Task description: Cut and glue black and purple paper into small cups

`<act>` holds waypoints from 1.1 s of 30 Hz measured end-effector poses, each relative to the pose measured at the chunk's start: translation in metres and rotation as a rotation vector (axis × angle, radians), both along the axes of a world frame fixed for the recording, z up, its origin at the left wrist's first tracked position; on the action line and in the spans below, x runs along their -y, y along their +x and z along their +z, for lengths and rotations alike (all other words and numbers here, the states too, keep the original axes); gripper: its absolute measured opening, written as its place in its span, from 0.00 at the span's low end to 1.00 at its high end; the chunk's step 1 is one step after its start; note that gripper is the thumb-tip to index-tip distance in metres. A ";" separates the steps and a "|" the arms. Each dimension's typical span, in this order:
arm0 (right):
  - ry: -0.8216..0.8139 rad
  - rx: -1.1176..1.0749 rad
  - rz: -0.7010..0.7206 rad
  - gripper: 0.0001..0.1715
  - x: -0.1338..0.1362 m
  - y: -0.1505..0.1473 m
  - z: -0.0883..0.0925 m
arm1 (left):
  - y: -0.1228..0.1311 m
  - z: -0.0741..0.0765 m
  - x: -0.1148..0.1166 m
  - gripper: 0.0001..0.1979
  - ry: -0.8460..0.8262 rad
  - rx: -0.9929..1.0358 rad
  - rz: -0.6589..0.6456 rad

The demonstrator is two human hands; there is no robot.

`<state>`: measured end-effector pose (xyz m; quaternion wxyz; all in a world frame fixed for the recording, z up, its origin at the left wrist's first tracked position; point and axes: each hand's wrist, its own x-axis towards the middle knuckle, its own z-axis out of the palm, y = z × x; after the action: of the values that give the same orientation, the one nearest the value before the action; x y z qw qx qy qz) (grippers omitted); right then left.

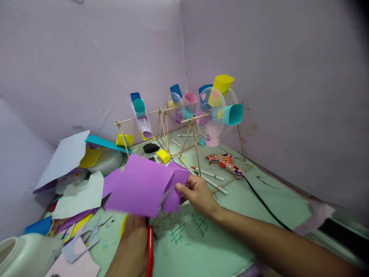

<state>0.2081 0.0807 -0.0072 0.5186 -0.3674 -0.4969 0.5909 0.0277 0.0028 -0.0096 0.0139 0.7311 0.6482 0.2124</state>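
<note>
A purple sheet (pixel 141 184) is held up over the table, with a slit between its large part and a narrower flap on the right. My right hand (pixel 198 194) pinches the flap, thumb on top. From below, my left hand (pixel 134 234) reaches under the sheet, its fingers mostly hidden. Along its right side runs the red handle of what look like scissors (pixel 150 250). A blurred grey streak, perhaps the blade, shows in the slit.
Behind stands a stick frame (pixel 197 154) bearing wheels with coloured paper cups. A patterned glue gun (pixel 226 163) with a black cord lies right, near markers (pixel 210 174). Paper scraps (pixel 82 196) pile up left. A white container (pixel 31 254) is at lower left.
</note>
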 end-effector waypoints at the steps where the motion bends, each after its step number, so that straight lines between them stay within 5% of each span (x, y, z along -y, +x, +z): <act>1: -0.019 -0.007 -0.013 0.11 -0.001 0.001 0.001 | 0.000 0.004 -0.001 0.12 -0.019 0.019 0.005; 8: -0.036 -0.039 0.006 0.12 -0.001 0.001 0.002 | 0.004 0.010 -0.002 0.14 -0.053 -0.069 0.019; 16: 0.028 0.005 0.050 0.12 0.010 -0.006 -0.002 | -0.009 -0.006 -0.008 0.11 0.114 -0.364 0.007; 23: -0.045 -0.081 0.052 0.15 0.013 -0.007 0.004 | -0.008 -0.001 -0.009 0.08 0.343 -0.598 0.036; 33: 0.125 0.076 0.099 0.10 0.018 -0.011 -0.005 | -0.007 -0.001 -0.005 0.12 0.239 -0.527 0.017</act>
<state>0.1973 0.0622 -0.0123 0.4913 -0.3314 -0.5698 0.5694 0.0206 0.0081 -0.0104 -0.2432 0.7519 0.6061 0.0903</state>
